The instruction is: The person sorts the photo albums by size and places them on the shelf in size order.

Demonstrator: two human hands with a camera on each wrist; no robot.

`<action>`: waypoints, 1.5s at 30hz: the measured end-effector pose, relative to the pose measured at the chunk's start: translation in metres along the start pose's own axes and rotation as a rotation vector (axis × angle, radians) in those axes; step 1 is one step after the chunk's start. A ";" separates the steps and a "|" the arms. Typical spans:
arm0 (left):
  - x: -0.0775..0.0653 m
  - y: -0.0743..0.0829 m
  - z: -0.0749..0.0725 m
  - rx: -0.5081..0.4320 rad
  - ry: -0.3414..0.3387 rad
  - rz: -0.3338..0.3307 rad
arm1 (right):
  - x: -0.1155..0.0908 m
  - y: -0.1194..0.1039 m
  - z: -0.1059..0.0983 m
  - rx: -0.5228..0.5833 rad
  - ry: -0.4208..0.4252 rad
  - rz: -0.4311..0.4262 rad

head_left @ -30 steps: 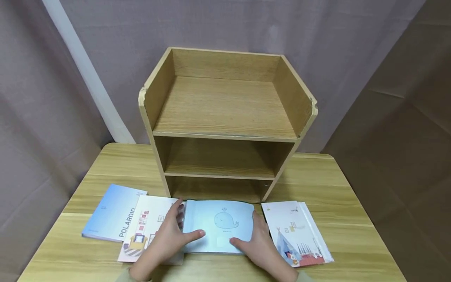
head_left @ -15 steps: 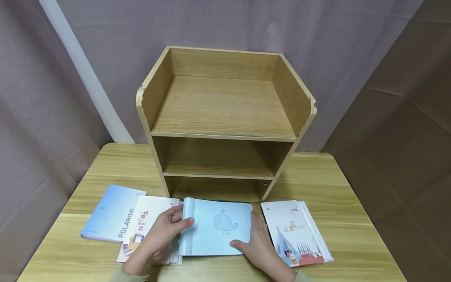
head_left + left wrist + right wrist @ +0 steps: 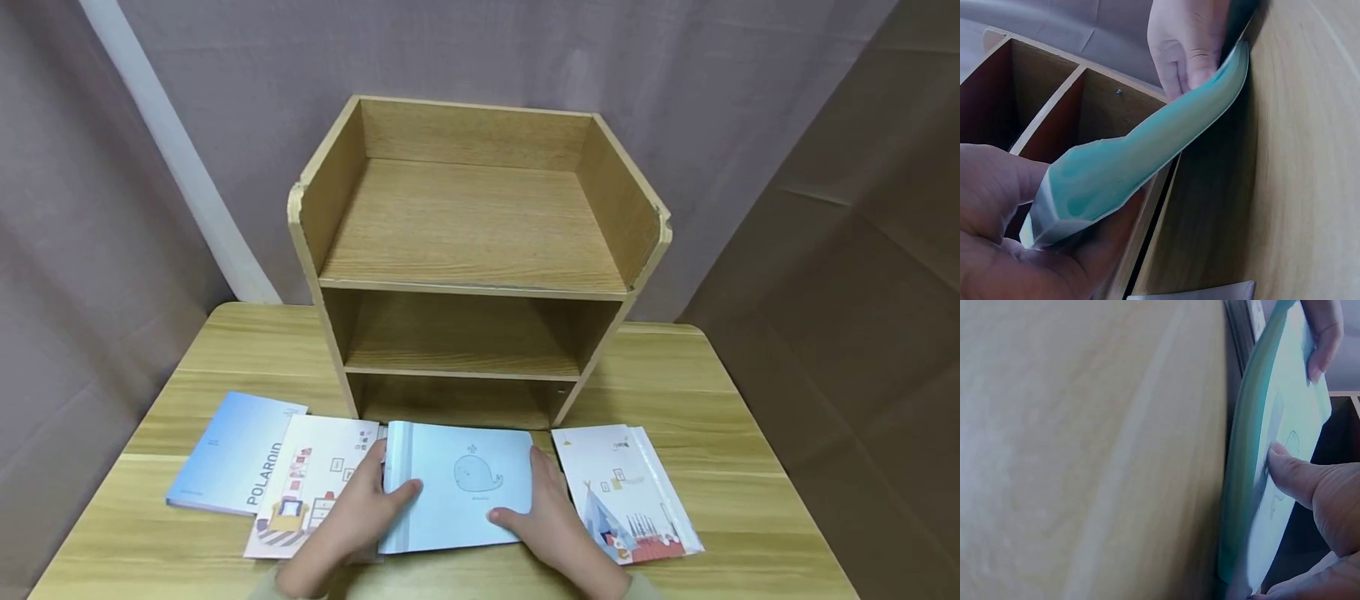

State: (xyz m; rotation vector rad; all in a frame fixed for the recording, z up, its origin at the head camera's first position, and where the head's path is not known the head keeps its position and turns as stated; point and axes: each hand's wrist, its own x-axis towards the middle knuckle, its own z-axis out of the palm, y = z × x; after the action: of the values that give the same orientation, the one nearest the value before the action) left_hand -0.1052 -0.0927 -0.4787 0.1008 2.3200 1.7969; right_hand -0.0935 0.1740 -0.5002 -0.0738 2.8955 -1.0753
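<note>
Between both hands is a light-blue book [image 3: 450,525] with a whale drawn on its cover and a spine band at its left end. My left hand [image 3: 367,508] grips that spine end, thumb on the cover and fingers beneath. The opposite end is held by my right hand [image 3: 551,517], its thumb resting on the cover below the whale. In the left wrist view the book [image 3: 1147,144] bows, its spine end raised off the table. The right wrist view shows the right thumb [image 3: 1297,475] pressing the cover; the fingers under the book are mostly hidden.
A wooden shelf unit [image 3: 480,289] stands just behind the book. On the table [image 3: 675,375], left, lie a blue POLAROID book [image 3: 232,450] and a white illustrated book [image 3: 315,467] overlapping it. A tent-picture book [image 3: 626,492] lies right, beside my right hand.
My left hand has moved from around the book's left part to gripping its spine end, which has lifted and tilted slightly toward me. The right hand has kept its hold.
</note>
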 end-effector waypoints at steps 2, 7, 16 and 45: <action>-0.002 -0.001 -0.002 -0.078 -0.018 -0.018 | 0.000 -0.001 -0.002 0.029 0.003 0.005; -0.008 -0.001 -0.008 -0.313 -0.074 -0.089 | -0.001 -0.003 -0.009 0.121 0.014 -0.002; -0.011 0.001 -0.016 -0.570 -0.134 -0.127 | 0.000 -0.007 -0.022 0.430 0.014 0.037; -0.016 0.013 -0.022 -0.532 -0.045 -0.142 | -0.010 -0.011 -0.026 0.716 -0.042 -0.023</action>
State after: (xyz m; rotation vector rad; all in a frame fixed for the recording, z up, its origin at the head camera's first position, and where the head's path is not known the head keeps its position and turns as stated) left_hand -0.0950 -0.1127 -0.4587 -0.1016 1.6966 2.2310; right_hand -0.0849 0.1832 -0.4725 -0.0949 2.3006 -1.9935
